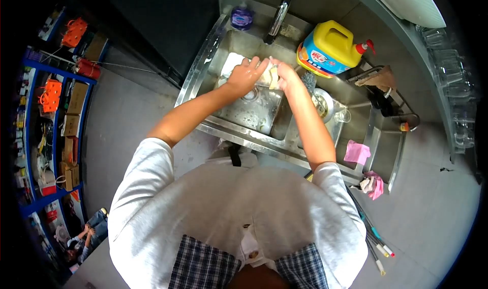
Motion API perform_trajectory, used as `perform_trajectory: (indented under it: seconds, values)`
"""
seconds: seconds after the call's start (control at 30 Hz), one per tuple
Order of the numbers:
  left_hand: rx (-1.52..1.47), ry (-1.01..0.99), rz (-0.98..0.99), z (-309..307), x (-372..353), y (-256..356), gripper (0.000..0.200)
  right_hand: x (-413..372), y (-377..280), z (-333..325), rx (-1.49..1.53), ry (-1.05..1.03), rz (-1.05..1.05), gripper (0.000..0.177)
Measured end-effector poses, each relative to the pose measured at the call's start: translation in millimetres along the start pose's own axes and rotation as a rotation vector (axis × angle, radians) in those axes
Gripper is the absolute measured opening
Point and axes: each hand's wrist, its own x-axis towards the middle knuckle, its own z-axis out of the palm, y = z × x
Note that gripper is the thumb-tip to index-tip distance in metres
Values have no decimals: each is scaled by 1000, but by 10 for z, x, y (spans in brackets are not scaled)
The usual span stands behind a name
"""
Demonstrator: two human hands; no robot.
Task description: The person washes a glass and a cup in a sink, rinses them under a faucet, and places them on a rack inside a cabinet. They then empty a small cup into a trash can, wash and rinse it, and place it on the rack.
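Note:
Both my hands are over the left sink basin [227, 117], close together below the faucet [279, 17]. In my right hand [286, 76] the fingers close on a pale yellow sponge [274, 79]. My left hand [246, 76] curls its fingers at a pale, shiny thing [265, 79] beside the sponge; I cannot tell what this thing is, as the fingers partly cover it. Behind the left hand a white flat thing [232, 63] lies against the basin wall. Water drops and wet patches mark the basin floor.
A yellow detergent jug [328, 47] with a red pump stands behind the sink, and a purple soap bottle [242, 17] at its back left corner. A metal bowl [322, 105] and a clear cup [342, 116] sit right of my arm. Pink cloths [357, 152] lie farther right.

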Motion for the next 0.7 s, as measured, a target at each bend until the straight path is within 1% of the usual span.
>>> perform_trajectory:
  seconds: [0.07,0.1,0.17,0.27,0.3,0.37,0.4,0.43,0.47,0.53,0.57,0.63,0.67,0.7]
  values:
    - [3,-146,-46,-103,37,26,83,221,102,-74,39,21,-33,26]
    - [-163,-230,5,-104,62,-40,81,175,139,-61,74,21,-74,29]
    - [-493,-399,109,-102,190,-288,77,118,184,-41,31,46,-91,33]
    - [-1163,-937,-365,-244,294,-380,71,173,259,-94,-75,20,-130,39]
    - [-1034,-819,-302,-65,274,-365,70,181,269,-41,-255,164,-218,44]
    - [-733,-589,-221,290,245,-345,69,395,370,-162,-534,353,-474,51]
    - [-422,-453,-320,64,208,-78,68,472,445,-215,-668,455,-592,54]
    - [-239,-422,-321,22,209,94,68,435,478,-164,-717,592,-634,55]
    - [-36,-249,-236,90,153,166,70,337,455,-110,-704,604,-622,55]
    - [-106,-347,-298,-26,196,189,68,126,337,7,-682,623,-613,55]
    - [-173,-379,-330,-144,255,173,65,66,291,23,-635,540,-614,50]
    - [-315,-468,-391,-351,205,180,59,75,228,-13,-633,277,-596,46]
    - [-422,-431,-366,-215,196,61,61,68,199,-43,-626,149,-585,44]
    - [-527,-392,-341,59,218,-153,64,9,151,-57,-583,39,-561,40]
